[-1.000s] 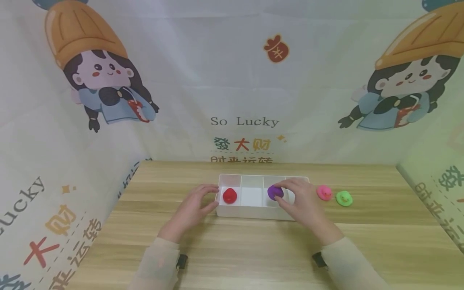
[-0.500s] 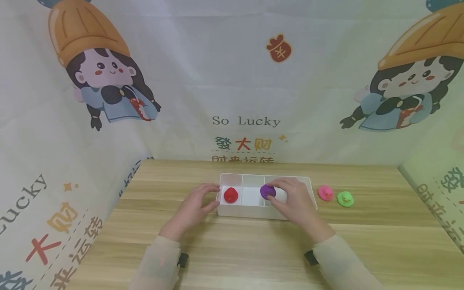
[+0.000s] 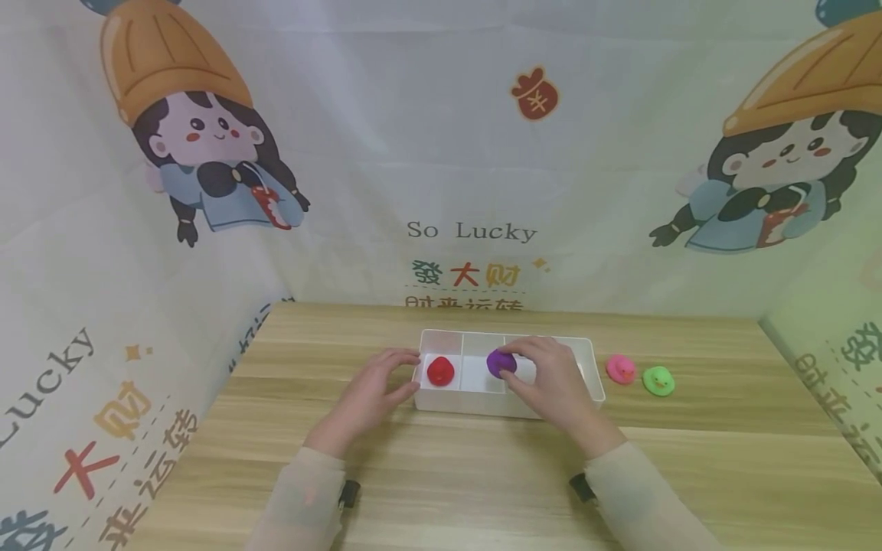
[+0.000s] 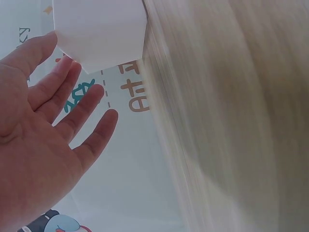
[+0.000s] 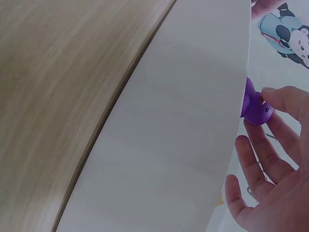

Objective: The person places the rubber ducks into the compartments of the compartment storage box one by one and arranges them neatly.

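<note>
A long white divided box (image 3: 475, 400) stands on the table. In its leftmost compartment lies a red toy duck (image 3: 441, 372). My right hand (image 3: 556, 376) pinches a purple toy duck (image 3: 501, 363) between thumb and fingertips, at the right side of the second compartment from the left. The right wrist view shows the purple duck's head (image 5: 259, 113) at the box rim, its lower part hidden behind the box wall. My left hand (image 3: 370, 394) touches the box's left end with its thumb and fingertips, the other fingers (image 4: 104, 128) spread loosely.
Right of the box, a pink toy duck (image 3: 622, 370) and a green toy duck (image 3: 659, 380) sit side by side on the wooden table (image 3: 441, 474). A printed cloth (image 3: 358, 191) hangs behind the table and along both sides.
My right hand has carried the purple duck leftward over the box, from the third compartment to the second. The left hand stays at the box's left end. The head view has shifted slightly.
</note>
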The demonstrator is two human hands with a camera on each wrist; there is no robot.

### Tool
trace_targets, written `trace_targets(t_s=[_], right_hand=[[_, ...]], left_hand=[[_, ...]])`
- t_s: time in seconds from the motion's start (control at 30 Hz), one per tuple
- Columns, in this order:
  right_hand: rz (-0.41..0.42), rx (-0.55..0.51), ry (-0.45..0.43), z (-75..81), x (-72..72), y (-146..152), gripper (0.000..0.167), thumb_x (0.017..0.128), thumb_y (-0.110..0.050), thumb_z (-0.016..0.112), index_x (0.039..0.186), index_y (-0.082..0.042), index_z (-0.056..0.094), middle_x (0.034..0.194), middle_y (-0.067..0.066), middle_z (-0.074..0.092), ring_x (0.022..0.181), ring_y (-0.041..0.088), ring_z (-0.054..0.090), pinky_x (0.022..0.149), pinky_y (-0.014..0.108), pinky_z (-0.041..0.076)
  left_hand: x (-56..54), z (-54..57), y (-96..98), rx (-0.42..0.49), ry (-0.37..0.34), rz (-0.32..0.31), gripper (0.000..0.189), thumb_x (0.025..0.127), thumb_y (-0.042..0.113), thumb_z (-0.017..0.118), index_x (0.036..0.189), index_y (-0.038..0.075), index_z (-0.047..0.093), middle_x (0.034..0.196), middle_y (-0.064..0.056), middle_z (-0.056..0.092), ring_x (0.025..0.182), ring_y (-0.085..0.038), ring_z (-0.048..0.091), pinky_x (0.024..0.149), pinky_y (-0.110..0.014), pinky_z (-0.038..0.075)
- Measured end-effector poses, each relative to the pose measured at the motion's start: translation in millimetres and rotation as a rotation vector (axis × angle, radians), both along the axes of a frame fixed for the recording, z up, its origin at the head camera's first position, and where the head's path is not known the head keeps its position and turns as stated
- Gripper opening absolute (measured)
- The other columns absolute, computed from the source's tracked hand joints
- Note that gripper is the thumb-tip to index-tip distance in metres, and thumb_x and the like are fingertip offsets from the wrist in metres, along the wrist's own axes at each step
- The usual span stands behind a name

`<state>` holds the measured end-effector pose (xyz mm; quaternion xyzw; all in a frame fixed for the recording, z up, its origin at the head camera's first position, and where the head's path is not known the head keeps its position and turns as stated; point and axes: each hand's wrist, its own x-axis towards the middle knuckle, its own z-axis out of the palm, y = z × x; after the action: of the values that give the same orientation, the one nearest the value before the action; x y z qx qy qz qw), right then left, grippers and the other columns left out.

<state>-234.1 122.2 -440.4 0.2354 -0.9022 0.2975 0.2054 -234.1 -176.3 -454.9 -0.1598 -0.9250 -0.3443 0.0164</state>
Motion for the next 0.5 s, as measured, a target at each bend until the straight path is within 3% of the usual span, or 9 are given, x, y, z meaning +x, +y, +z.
trace_targets(t_s=[0.5], right_hand=[[-0.002, 0.006, -0.023, -1.2, -4.7, -11, 0.03, 0.086, -0.019, 0.085, 0.113, -0.013, 0.076, 0.117, 0.006, 0.076, 0.117, 0.03, 0.066, 0.104, 0.058, 0.051]], left_hand=[[0.2, -0.7, -2.0, -0.008, 0.003, -0.003, 0.042, 0.096, 0.017, 0.075, 0.136, 0.008, 0.064, 0.149, -0.006, 0.058, 0.144, -0.03, 0.048, 0.123, -0.052, 0.039]])
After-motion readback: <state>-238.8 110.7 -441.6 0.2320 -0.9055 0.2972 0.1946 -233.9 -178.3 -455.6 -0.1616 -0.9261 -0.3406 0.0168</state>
